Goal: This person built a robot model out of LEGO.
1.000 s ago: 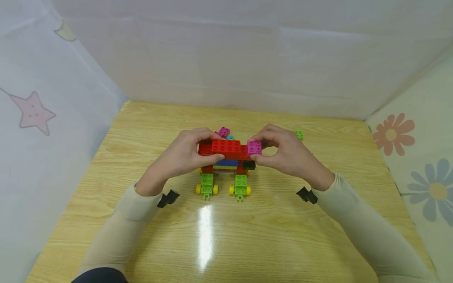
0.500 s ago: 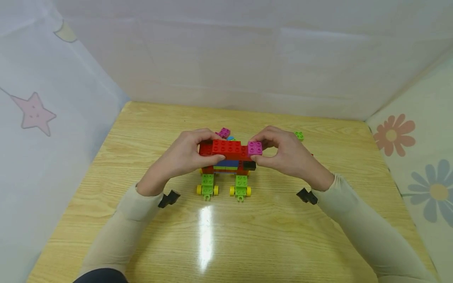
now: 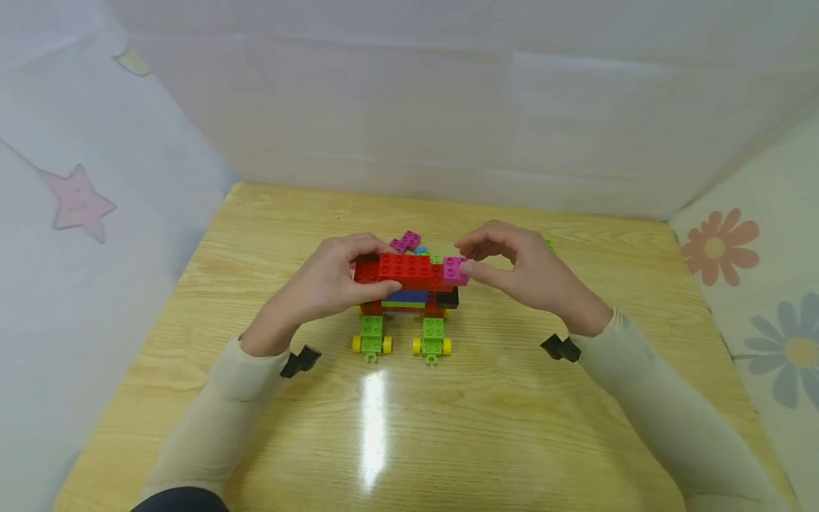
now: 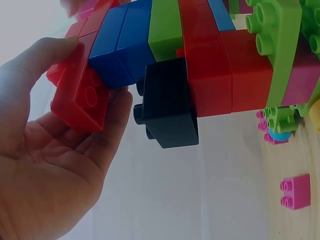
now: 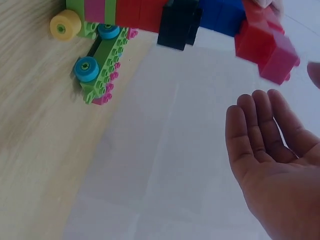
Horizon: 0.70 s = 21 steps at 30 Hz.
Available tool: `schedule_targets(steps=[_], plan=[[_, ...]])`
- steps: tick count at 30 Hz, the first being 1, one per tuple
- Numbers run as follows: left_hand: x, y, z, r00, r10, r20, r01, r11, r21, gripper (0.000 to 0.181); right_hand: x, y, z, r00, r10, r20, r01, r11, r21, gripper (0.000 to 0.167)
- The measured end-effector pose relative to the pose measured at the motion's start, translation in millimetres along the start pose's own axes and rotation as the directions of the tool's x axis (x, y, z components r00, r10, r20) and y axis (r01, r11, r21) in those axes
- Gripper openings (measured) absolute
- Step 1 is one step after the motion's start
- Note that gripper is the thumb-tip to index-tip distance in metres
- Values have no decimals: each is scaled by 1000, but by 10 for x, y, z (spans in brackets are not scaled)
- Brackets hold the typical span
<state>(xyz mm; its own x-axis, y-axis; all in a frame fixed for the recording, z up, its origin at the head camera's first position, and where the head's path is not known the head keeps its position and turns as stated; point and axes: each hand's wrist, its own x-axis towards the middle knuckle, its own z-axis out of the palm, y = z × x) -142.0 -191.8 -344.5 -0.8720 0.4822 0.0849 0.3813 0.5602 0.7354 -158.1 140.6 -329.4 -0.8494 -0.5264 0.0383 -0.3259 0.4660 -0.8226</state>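
Observation:
A tall model of toy building bricks stands on the table on two green wheeled bases with yellow wheels. Its middle has red, green and blue bricks, and a black brick juts out on the right. Along the top, my left hand grips the red bricks, thumb in front and fingers behind. A pink brick sits at the right end of that top row. Close beside it is my right hand, its fingers extended and apart from the brick in the right wrist view.
Behind the model lie pink bricks and a green strip with blue wheels. A loose pink brick rests on the wooden table. A green brick shows partly behind my right hand. Cloth walls border the table.
My right hand has released the pink brick and drawn slightly back to the right, fingers spreading. The left hand keeps its grip on the red bricks.

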Motion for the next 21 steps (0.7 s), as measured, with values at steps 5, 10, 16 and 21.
schedule_targets(steps=[5, 10, 16, 21], plan=[[-85, -49, -51, 1000, -7, -18, 7, 1000, -5, 35, 257, 182, 1, 996, 88, -24, -87, 996, 36, 33], [-140, -60, -80, 1000, -13, -17, 13, 1000, -11, 36, 586, 462, 97, 986, 162, -33, -162, 987, 13, 35], [-156, -38, -96, 1000, 0, -14, 0, 1000, -6, 36, 962, 672, 257, 980, 199, -4, -199, 980, -23, 42], [-146, -26, -108, 1000, 2, -4, -2, 1000, -11, 36, 1237, 825, 438, 976, 216, 12, -214, 974, -77, 50]])
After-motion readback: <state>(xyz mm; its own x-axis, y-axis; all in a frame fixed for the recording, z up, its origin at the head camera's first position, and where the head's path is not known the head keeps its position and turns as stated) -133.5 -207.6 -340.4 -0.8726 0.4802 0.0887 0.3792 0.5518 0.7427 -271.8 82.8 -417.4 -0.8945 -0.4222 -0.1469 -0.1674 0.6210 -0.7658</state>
